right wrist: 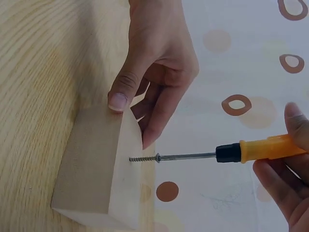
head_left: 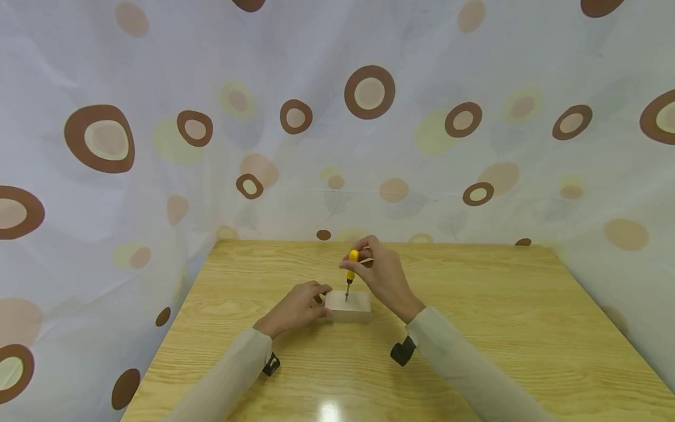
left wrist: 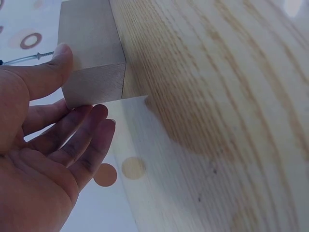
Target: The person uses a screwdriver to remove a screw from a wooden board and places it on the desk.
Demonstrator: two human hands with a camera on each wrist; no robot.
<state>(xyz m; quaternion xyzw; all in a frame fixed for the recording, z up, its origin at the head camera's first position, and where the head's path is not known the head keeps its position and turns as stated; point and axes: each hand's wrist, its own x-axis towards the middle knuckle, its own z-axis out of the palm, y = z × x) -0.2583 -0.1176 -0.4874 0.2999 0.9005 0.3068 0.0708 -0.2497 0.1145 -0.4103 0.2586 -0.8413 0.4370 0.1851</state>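
Observation:
A pale wooden block point(head_left: 348, 316) lies on the table, and my left hand point(head_left: 299, 308) grips its left end between thumb and fingers. A threaded screw point(right wrist: 144, 159) stands up from the block's top face, most of its thread showing. Above it, my right hand point(head_left: 384, 275) pinches the yellow handle of a screwdriver point(right wrist: 265, 148) with thumb and fingers. The screwdriver's metal shaft meets the screw head, nearly in line with it. In the left wrist view, the thumb of the left hand lies along the block point(left wrist: 91, 38) and part of the screw point(left wrist: 44, 55) shows behind.
The wood-grain table point(head_left: 474, 305) spreads out on both sides of the hands. White cloth point(head_left: 337, 140) printed with brown and pale circles hangs behind and along the sides. Black wrist mounts point(head_left: 403, 351) sit by both sleeves.

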